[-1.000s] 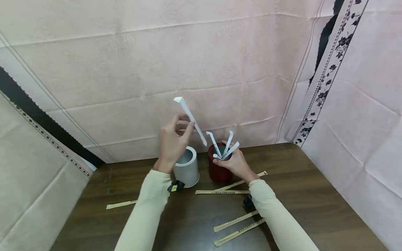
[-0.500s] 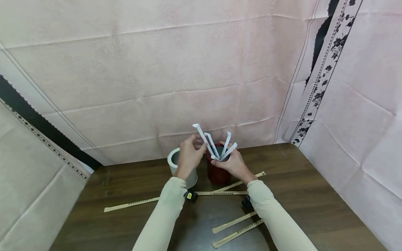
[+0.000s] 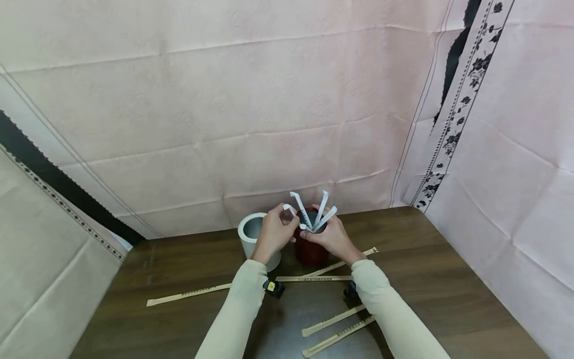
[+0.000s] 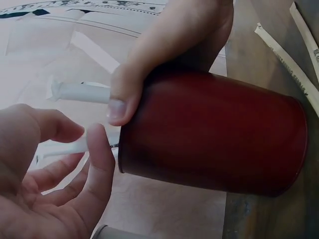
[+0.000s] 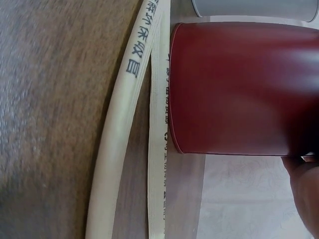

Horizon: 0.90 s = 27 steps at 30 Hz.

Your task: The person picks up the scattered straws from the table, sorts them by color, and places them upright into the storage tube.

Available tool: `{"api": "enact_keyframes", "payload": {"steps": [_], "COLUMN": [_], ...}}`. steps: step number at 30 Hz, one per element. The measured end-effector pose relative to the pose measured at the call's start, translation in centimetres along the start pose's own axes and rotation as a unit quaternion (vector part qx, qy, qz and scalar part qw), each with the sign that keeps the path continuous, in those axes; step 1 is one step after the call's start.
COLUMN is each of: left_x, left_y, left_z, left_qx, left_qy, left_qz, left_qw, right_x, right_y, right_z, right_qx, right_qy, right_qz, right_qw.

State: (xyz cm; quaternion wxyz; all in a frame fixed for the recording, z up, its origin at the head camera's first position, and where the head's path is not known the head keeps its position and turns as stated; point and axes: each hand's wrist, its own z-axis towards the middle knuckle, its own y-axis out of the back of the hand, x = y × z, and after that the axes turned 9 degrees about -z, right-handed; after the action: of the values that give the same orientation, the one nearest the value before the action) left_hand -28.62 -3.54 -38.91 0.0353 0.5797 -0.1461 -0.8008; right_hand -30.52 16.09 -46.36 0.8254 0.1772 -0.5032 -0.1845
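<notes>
A dark red cup (image 3: 309, 253) stands near the back of the table. My right hand (image 3: 335, 240) grips it at the rim, the thumb in front. Several white paper-wrapped straws (image 3: 322, 208) lean out of its mouth, fanned apart. At the cup's left side, my left hand (image 3: 275, 233) pinches another white paper-wrapped straw (image 3: 289, 208). The left wrist view shows that straw (image 4: 65, 148) between thumb and fingers, its lower end at the cup's rim. Its part inside the cup is hidden. Only a bit of the right hand (image 5: 305, 191) appears in the right wrist view.
A light grey cup (image 3: 248, 244) stands left of the red one, partly behind the left hand. Beige paper-wrapped straws lie on the brown table: one at left (image 3: 188, 294), two crossing (image 3: 314, 278) before the red cup, two near the right forearm (image 3: 334, 320). Pale cloth (image 3: 269, 99) hangs behind.
The left hand has moved right and down from above the grey cup to the red cup, lowering its white straw to the mouth. The right hand has stayed on the red cup.
</notes>
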Motion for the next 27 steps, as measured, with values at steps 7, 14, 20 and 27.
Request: {"api": "enact_keyframes", "payload": {"steps": [7,14,20,27], "left_x": [-0.2,0.2,0.5,0.0], "left_y": [0.6,0.4,0.2,0.6], "left_z": [0.1,-0.7,-1.1,-1.5], "left_qx": [-0.018,-0.032,-0.020,0.018], "left_qy": [-0.022,-0.028,-0.028,-0.022], "left_qz": [-0.040,-0.025,0.018,0.067], "left_qw": [0.9988,0.9988,0.9992,0.9973], "right_x": [-0.2,-0.1,0.1,-0.1], "right_y": [0.0,0.1,0.1,0.1], "right_z": [0.0,-0.1,0.0,0.3], "right_qx": [0.001,-0.001,0.001,0.004], "right_qy": [0.005,-0.008,-0.009,0.004], "right_qz": [0.009,-0.002,-0.011,-0.015], "right_qw": [0.9999,1.0000,0.9999,0.9999]}}
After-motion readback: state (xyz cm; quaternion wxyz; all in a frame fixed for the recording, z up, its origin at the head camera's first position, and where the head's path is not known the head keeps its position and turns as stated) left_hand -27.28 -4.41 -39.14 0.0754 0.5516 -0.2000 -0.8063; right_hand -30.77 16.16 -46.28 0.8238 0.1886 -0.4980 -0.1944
